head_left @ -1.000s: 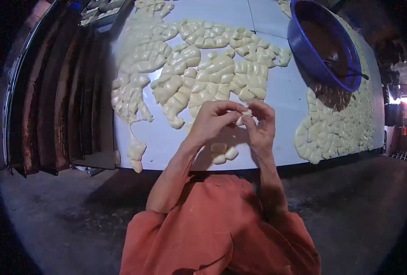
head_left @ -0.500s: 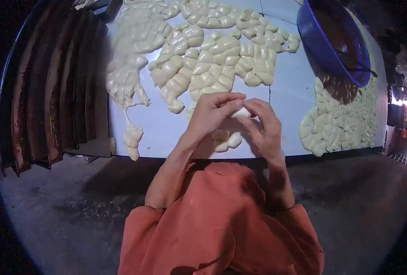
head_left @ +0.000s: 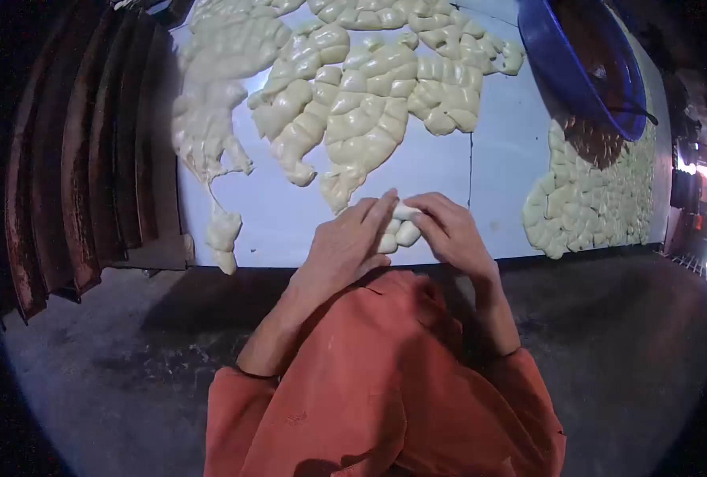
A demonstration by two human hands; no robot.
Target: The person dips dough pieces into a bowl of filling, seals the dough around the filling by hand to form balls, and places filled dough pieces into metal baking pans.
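Several small smooth dough pieces [head_left: 407, 233] lie together on the white table near its front edge. My left hand [head_left: 347, 238] rests against their left side, its fingers extended and lying close over part of the group. From the right, my right hand [head_left: 451, 230] touches the uppermost piece [head_left: 404, 211] with thumb and fingertips bent around its end. Just beyond the hands spreads a wide sheet of pale, glossy, segmented dough [head_left: 365, 119]. Parts of the small pieces are hidden under the left fingers.
A blue basin [head_left: 580, 71] with brown contents and a dark handle stands at the back right. Flattened segmented dough [head_left: 592, 199] lies below it. Rusty metal trays [head_left: 75, 167] stand on edge at the left. A stretched dough strand [head_left: 224, 230] reaches the front edge.
Both hands have come down from above the table, and the piece held between them now lies with the others. The left fingers have straightened. The view has shifted slightly.
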